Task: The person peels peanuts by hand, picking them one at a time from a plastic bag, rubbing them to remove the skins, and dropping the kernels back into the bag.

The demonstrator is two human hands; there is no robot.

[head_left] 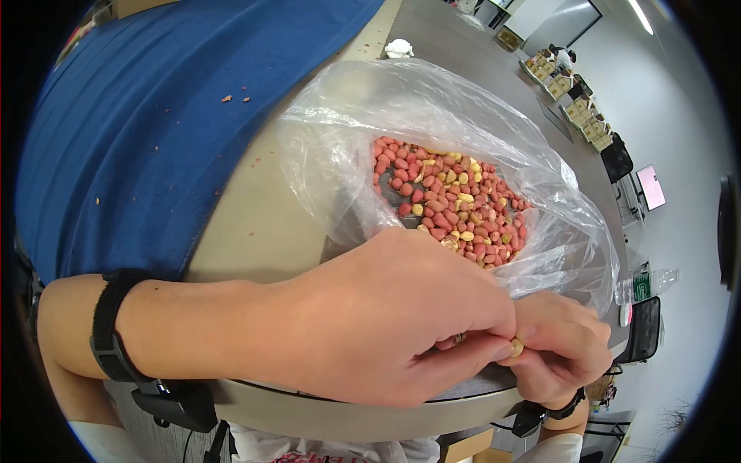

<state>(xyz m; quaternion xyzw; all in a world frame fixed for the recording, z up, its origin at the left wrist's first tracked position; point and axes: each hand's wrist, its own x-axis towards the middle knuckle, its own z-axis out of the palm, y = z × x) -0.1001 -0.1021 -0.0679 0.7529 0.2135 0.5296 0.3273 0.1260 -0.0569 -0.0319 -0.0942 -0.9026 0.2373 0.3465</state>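
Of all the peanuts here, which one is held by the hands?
The pale peanut pinched between the fingertips of the left hand and right hand. All the other peanuts, mostly red-skinned, lie in the plastic bag.

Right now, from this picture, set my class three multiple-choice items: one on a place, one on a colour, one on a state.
1. Where do the peanuts lie? A in a clear plastic bag; B in a metal bowl; C on the floor.
2. What colour are most of them? A green; B reddish pink; C black.
3. How is the bag's mouth? A knotted; B open; C taped.
Answers: 1 A, the plastic bag wraps the heap. 2 B, red skins outnumber the pale ones. 3 B, the heap shows uncovered beyond the left hand and right hand, which pinch a pale kernel.
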